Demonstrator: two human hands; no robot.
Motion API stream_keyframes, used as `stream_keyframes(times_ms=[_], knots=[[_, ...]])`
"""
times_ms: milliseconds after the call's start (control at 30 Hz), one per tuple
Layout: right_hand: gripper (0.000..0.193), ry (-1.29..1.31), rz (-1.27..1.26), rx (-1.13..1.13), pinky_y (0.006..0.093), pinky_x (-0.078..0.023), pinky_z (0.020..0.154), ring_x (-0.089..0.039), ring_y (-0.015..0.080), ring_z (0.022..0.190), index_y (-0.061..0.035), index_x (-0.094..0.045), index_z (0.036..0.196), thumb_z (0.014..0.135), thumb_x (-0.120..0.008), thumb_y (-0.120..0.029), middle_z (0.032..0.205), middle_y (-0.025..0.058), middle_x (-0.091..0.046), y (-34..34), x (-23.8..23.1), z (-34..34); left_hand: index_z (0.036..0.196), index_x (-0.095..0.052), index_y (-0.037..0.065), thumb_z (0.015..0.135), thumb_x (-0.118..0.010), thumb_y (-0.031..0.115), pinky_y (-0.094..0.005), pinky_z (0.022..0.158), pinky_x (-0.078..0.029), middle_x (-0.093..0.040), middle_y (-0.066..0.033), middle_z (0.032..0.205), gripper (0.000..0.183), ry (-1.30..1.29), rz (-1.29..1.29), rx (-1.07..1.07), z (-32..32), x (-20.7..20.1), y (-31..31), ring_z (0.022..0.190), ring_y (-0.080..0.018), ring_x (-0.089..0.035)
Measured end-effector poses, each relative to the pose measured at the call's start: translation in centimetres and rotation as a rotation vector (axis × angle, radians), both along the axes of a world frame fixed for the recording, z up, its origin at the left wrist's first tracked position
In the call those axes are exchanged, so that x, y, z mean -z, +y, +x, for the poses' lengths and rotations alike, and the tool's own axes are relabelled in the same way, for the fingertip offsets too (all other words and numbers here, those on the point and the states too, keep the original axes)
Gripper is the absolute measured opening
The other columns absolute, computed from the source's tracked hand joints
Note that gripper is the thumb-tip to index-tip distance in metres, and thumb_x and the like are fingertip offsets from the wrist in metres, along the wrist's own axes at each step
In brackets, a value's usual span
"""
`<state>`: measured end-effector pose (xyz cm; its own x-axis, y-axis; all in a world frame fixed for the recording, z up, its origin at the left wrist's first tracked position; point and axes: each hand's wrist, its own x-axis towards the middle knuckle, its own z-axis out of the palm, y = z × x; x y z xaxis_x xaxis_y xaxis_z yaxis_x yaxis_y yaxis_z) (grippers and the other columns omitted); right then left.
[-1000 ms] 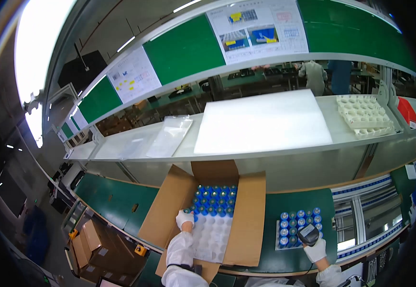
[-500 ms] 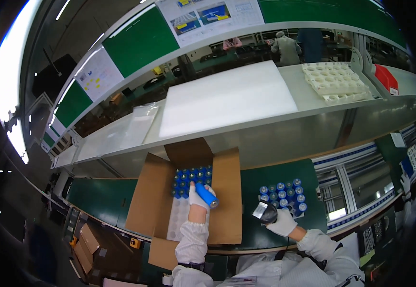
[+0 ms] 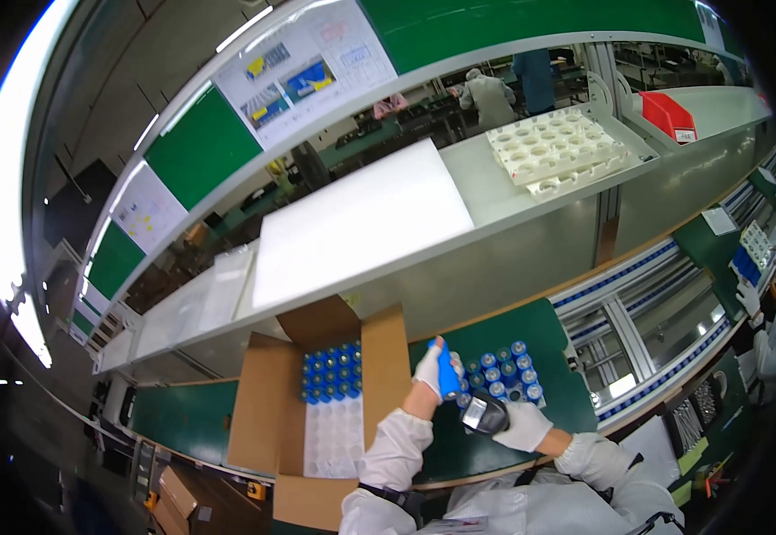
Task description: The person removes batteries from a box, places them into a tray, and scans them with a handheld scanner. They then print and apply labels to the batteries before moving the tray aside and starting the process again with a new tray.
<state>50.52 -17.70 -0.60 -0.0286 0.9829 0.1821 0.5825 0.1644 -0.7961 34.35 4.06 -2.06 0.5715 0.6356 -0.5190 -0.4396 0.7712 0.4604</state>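
Note:
A blue cylindrical battery cell is gripped in my gloved left hand, with a bare fingertip showing at its upper end. That hand is just right of the cardboard box, beside a group of blue battery cells standing upright on the green work surface. My gloved right hand is closed round a black handheld scanner, whose pale face points left towards the cell. Inside the open cardboard box, rows of blue cells stand at the far end of a white tray.
Above the bench runs a shelf with a white foam sheet, cream plastic cell holders and a red bin. A roller conveyor lies to the right. A co-worker's gloved hand shows at the far right.
My left hand has carried the cell from above the box rightwards to the standing cells. My right hand still holds the scanner, now close to that cell. The whole view has turned.

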Motion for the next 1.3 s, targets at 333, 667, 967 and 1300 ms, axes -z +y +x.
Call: stream_keyframes(times_ms=[333,667,967,1300], knots=[[0.025,0.28,0.045,0.363,0.0416,-0.055,0.072,-0.068,0.0378,0.082,-0.0034,-0.07,0.087,0.068,-0.073,-0.019,0.081,0.021,-0.068,-3.4,1.7,5.6,0.117,-0.052,0.004,0.096,-0.062,0.028,-0.0481,0.075,-0.057,-0.063,-0.0176,0.107,0.033,0.268,0.271,0.016,5.6,-2.3,-7.9,0.096,-0.0347,-0.064],[0.03,0.179,-0.021,0.446,0.0436,-0.053,0.072,-0.064,0.0418,0.085,-0.0031,-0.067,0.091,0.07,-0.072,-0.024,0.084,0.0242,-0.066,-3.0,2.0,9.3,0.136,-0.041,0.001,0.093,-0.064,0.009,-0.0424,0.094,-0.051,-0.062,-0.0159,0.116,0.05,0.409,0.563,-0.027,7.9,2.6,-8.3,0.108,-0.0282,-0.062],[0.025,0.253,-0.055,0.402,0.0396,-0.054,0.072,-0.067,0.0386,0.084,-0.0031,-0.07,0.09,0.072,-0.07,-0.02,0.083,0.0226,-0.068,-3.4,2.3,9.3,0.118,-0.063,0.008,0.074,-0.077,-0.001,-0.0295,0.082,-0.05,-0.064,-0.0068,0.109,0.047,0.984,1.15,0.044,9.0,5.9,-10.9,0.095,-0.0191,-0.061],[0.026,0.279,-0.029,0.399,0.0407,-0.055,0.072,-0.067,0.038,0.084,-0.004,-0.07,0.091,0.073,-0.073,-0.022,0.083,0.0207,-0.069,-2.6,4.7,9.5,0.1,-0.072,0.009,0.065,-0.086,0.025,-0.0475,0.098,-0.037,-0.058,-0.0064,0.118,0.041,1.734,1.482,0.173,10.1,8.3,-12.4,0.117,-0.0328,-0.047]])
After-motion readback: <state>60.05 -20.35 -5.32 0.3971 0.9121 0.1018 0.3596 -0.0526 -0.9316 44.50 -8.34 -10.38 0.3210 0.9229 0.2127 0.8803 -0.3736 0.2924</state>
